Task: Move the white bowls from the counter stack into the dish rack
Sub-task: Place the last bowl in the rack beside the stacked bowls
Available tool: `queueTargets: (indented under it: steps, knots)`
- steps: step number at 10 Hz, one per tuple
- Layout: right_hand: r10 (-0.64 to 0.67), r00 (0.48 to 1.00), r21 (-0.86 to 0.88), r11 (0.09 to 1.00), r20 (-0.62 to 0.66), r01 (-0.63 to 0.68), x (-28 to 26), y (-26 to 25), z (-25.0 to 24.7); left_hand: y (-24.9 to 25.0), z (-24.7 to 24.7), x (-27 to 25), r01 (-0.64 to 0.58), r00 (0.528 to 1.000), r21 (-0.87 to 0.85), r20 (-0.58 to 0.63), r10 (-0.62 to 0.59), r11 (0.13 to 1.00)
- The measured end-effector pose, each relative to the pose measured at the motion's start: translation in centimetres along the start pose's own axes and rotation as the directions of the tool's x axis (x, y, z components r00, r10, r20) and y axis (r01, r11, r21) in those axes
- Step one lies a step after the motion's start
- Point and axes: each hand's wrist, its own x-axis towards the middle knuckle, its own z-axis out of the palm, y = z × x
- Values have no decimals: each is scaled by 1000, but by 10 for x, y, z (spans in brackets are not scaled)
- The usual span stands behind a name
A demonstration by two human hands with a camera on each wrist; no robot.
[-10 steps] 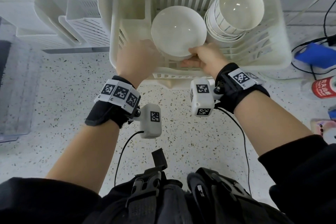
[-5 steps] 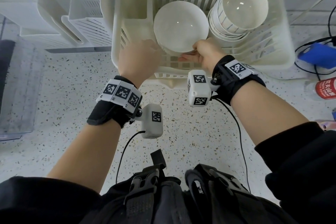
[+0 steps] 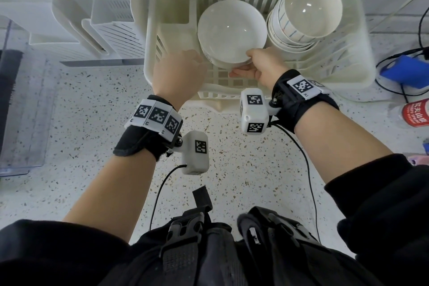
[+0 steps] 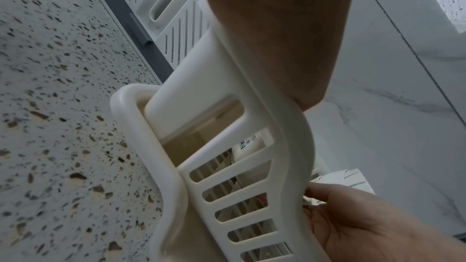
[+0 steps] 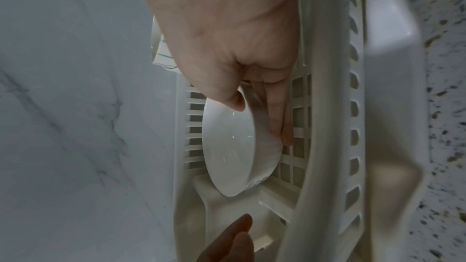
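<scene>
The counter [image 3: 232, 169] is white stone with lots of little dark and brown specks. A cream plastic dish rack [image 3: 362, 58] sits on it at the back, by the wall. Just left of it stands a white plastic rack [image 3: 97, 30] with slots. A clear plastic box [image 3: 21, 100] lies at the far left edge. On the right side lie a blue thing [image 3: 404, 72] with black wires [image 3: 399, 86] and a red can [image 3: 415, 115] on its side.
</scene>
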Motion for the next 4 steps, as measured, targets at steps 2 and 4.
queueTargets:
  steps: [2, 4]
  knots:
    - [-110, 993, 14, 994, -43, 111, -25, 8, -7, 4, -3, -11, -7, 998, -60, -67, 3, 998]
    - [-314, 939, -41, 949, -137, 312, -72, 16, -21, 15, -7, -36, -121, 989, -142, -102, 107, 982]
